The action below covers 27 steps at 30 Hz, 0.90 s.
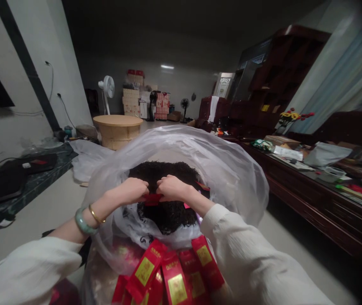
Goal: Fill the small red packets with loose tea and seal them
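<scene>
My left hand [134, 189] and my right hand [172, 188] are close together, both closed with fingers pinched on a small red packet [152, 201]. The packet is held over a heap of dark, dry, leaf-like pieces [168, 167], which look like loose tea. The heap lies inside a large clear plastic bag [238, 169], whose mouth is spread wide around my wrists. Nearest me, several red packets with gold labels [176, 284] lie piled at the bag's near side. My fingers hide much of the held packet.
A long dark wooden table [282, 178] on the right bears papers, bags and boxes. A round wooden table [117, 120] and a white fan [107, 88] stand at the back left. On the left runs a dark marble ledge [41, 182]. Stacked cartons [131, 101] line the back wall.
</scene>
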### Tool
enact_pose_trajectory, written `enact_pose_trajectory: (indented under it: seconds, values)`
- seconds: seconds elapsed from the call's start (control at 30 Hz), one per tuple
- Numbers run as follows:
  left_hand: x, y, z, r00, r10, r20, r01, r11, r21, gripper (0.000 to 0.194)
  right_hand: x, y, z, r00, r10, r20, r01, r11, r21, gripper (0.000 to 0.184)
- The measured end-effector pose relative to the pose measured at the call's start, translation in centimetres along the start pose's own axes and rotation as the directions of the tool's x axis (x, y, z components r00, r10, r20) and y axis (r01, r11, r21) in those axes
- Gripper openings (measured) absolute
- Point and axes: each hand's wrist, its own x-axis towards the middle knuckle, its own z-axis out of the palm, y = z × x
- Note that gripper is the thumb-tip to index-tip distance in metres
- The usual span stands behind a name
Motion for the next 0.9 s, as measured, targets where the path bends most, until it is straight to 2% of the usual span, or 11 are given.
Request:
enact_pose_trajectory:
  seconds: [0.13, 0.33, 0.43, 0.57, 0.63, 0.77, 0.83, 0.9]
  values:
    - [0.2, 0.0, -0.2, 1.000, 0.003, 0.000, -0.003, 1.000, 0.028, 0.015, 0.1, 0.0, 0.4, 0.999, 0.043, 0.001, -0.043, 0.999, 0.021, 0.020]
    - [-0.2, -0.4, -1.0, 0.998, -0.008, 0.059, 0.002, 0.996, 0.092, 0.013, -0.4, 0.2, 0.4, 0.996, 0.091, -0.005, -0.091, 0.995, 0.037, 0.030]
    - [-0.1, -0.9, -0.6, 1.000, 0.000, 0.031, 0.001, 1.000, -0.019, 0.015, -0.4, 0.3, 0.2, 0.990, 0.142, -0.014, -0.141, 0.988, 0.060, 0.035]
    - [0.2, -1.3, 1.0, 0.997, -0.019, -0.072, -0.002, 0.958, -0.287, 0.017, -0.5, 0.4, 0.3, 0.984, 0.180, -0.002, -0.178, 0.974, 0.140, 0.031]
    - [0.3, -1.2, 1.7, 0.994, -0.057, -0.098, 0.017, 0.929, -0.369, 0.019, -1.0, 0.5, 0.4, 0.985, 0.172, -0.029, -0.165, 0.970, 0.179, 0.028]
    - [0.4, -0.6, 2.0, 0.995, -0.028, -0.096, -0.013, 0.915, -0.403, 0.017, -2.2, 1.0, 0.3, 0.968, 0.187, -0.165, -0.140, 0.956, 0.257, 0.020]
    - [0.5, -0.4, 1.9, 0.995, -0.012, -0.095, -0.027, 0.917, -0.397, 0.016, -2.4, 1.0, 0.3, 0.944, 0.215, -0.251, -0.134, 0.944, 0.303, 0.022]
    - [0.7, -0.4, 1.9, 0.996, -0.017, -0.093, -0.021, 0.919, -0.394, 0.015, -2.3, 0.7, 0.6, 0.936, 0.214, -0.278, -0.121, 0.940, 0.318, 0.030]
